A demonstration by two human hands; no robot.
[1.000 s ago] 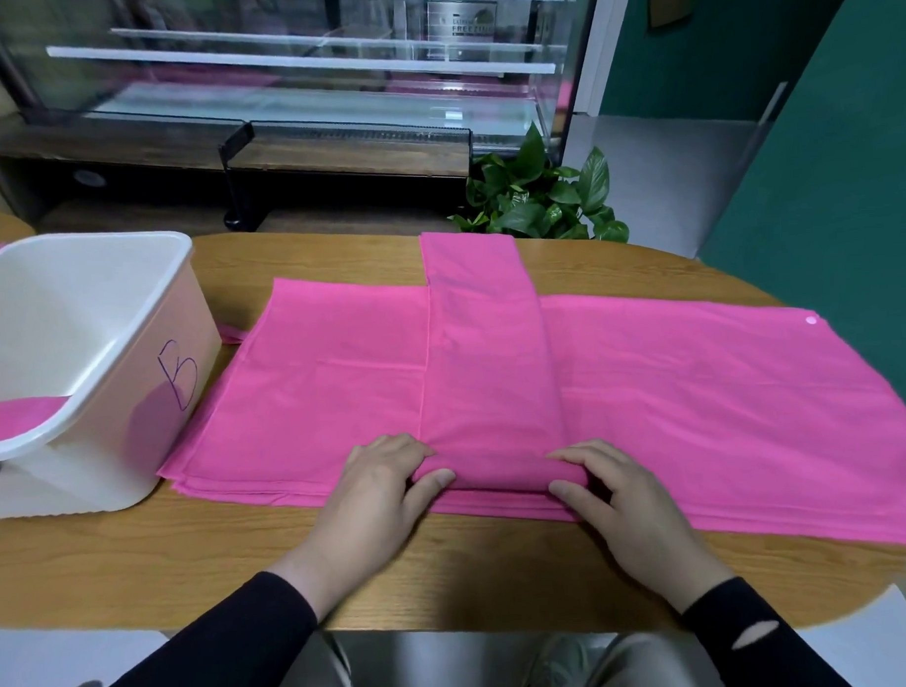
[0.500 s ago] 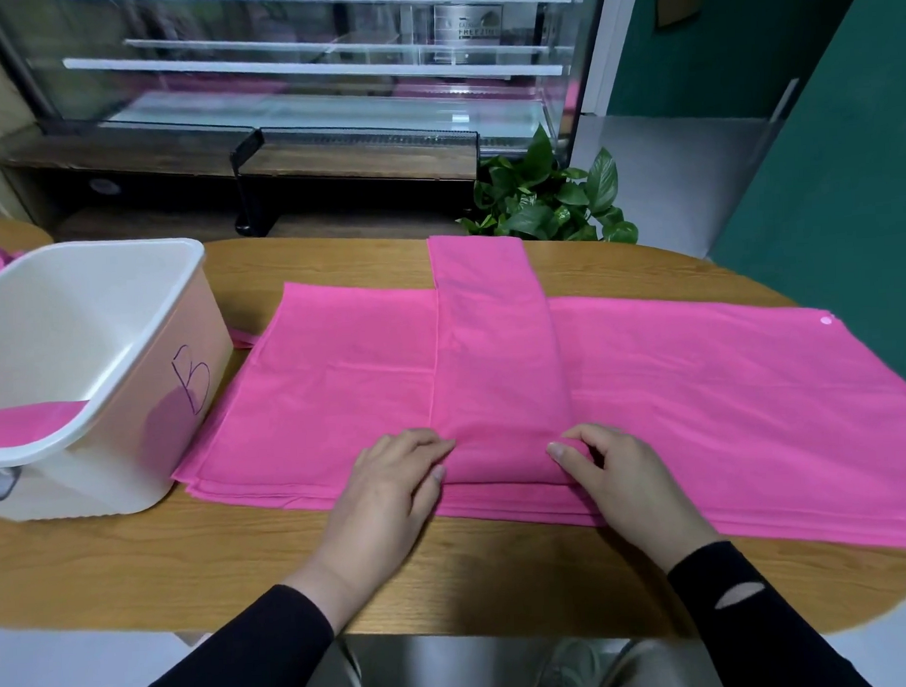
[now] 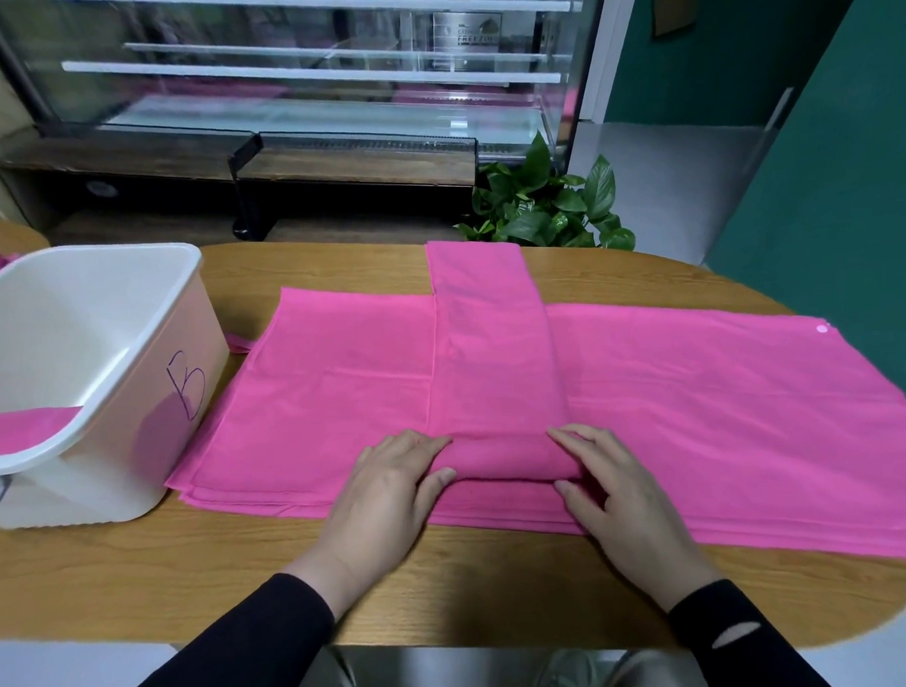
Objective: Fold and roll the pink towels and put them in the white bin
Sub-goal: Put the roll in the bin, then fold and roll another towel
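Left hand (image 3: 389, 487): palm down at the left end of the roll, fingers (image 3: 423, 442) curled over it, thumb tucked beneath.
Right hand (image 3: 620, 496): mirrored at the right end, fingers curled on the roll.
Folded pink towel (image 3: 492, 352): narrow strip, near end rolled, lying across a spread pink towel stack (image 3: 700, 411) on the table (image 3: 140, 575).
White bin (image 3: 82, 376): left, marked "B".
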